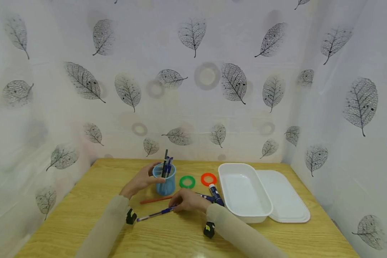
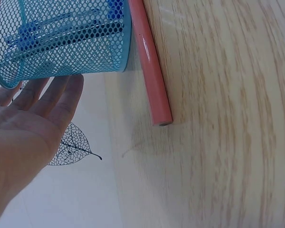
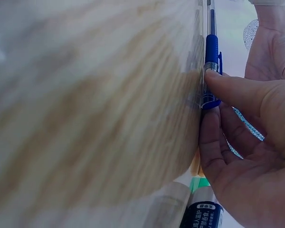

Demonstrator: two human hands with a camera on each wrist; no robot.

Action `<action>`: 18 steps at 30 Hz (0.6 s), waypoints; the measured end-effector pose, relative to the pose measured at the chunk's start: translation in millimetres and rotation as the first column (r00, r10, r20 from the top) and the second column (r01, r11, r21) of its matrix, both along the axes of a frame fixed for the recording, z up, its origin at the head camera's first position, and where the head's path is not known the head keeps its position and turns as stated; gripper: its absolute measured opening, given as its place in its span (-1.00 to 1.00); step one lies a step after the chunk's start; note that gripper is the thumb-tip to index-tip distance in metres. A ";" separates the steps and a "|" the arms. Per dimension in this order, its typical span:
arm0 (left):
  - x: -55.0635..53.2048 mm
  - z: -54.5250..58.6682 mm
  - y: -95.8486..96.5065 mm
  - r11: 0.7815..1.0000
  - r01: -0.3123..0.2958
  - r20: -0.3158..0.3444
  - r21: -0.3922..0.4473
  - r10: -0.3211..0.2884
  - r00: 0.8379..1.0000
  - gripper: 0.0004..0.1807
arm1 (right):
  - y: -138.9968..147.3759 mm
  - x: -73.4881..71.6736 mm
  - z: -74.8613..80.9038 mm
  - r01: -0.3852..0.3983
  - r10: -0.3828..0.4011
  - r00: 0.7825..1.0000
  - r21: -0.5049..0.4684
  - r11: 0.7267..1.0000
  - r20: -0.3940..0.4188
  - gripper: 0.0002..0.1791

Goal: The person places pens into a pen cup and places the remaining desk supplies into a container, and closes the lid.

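A light-blue mesh pen holder (image 1: 168, 187) stands on the table with several pens (image 1: 167, 167) upright in it. Its near side and back are gripped by my left hand (image 1: 145, 179), thumb in front; in the left wrist view the fingers (image 2: 61, 97) lie against the mesh. My right hand (image 1: 187, 200) pinches the capped end of a blue pen (image 1: 154, 215), which lies along the table. The thumb (image 3: 237, 88) presses on the cap in the right wrist view. Between the hands lies a reddish pencil-like stick (image 1: 154, 200), its plain end (image 2: 156, 102) clear in the left wrist view.
A green ring (image 1: 187, 176) and an orange-red ring (image 1: 204, 179) lie behind my right hand. Beside that hand are a dark-blue glue-stick-like tube (image 1: 216, 196) and another blue item (image 1: 206, 197), partly hidden. A white tub (image 1: 245, 218) overlaps a white lid (image 1: 290, 200) at right.
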State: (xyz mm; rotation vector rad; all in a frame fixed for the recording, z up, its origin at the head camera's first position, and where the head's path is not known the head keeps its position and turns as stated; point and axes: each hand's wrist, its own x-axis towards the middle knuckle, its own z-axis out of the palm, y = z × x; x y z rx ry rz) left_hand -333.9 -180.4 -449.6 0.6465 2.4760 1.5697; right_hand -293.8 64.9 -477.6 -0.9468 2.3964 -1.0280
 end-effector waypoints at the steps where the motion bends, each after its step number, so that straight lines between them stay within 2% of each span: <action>1: 0.9 0.8 0.0 1.000 -0.002 0.003 -0.001 0.002 1.000 -0.13 | -0.3 0.1 0.1 -0.002 0.002 1.000 -0.001 1.000 -0.001 -0.82; 6: 12.6 16.5 2.8 1.000 0.008 0.023 -0.001 -0.008 1.000 -0.12 | 0.2 0.7 2.0 -0.001 0.001 1.000 -0.004 1.000 0.001 -0.83; 9: 21.3 28.8 4.8 1.000 0.014 0.030 -0.006 -0.014 0.999 -0.14 | 1.9 2.0 4.6 0.027 -0.027 1.000 -0.019 0.999 0.007 -0.82; 11: 24.0 32.8 5.4 1.000 0.011 0.034 -0.008 -0.011 0.999 -0.15 | 3.2 2.8 5.8 0.053 -0.053 0.999 -0.030 0.998 -0.001 -0.82; 14: 22.7 31.0 5.6 1.000 0.002 0.033 -0.015 -0.001 0.999 -0.14 | 5.2 3.5 6.2 0.087 -0.087 0.996 -0.052 0.995 -0.011 -0.81; 18: 12.1 16.0 3.6 1.000 -0.014 0.033 -0.009 0.014 0.999 -0.09 | 8.2 2.6 5.5 0.099 -0.098 0.995 -0.118 0.988 0.019 -0.79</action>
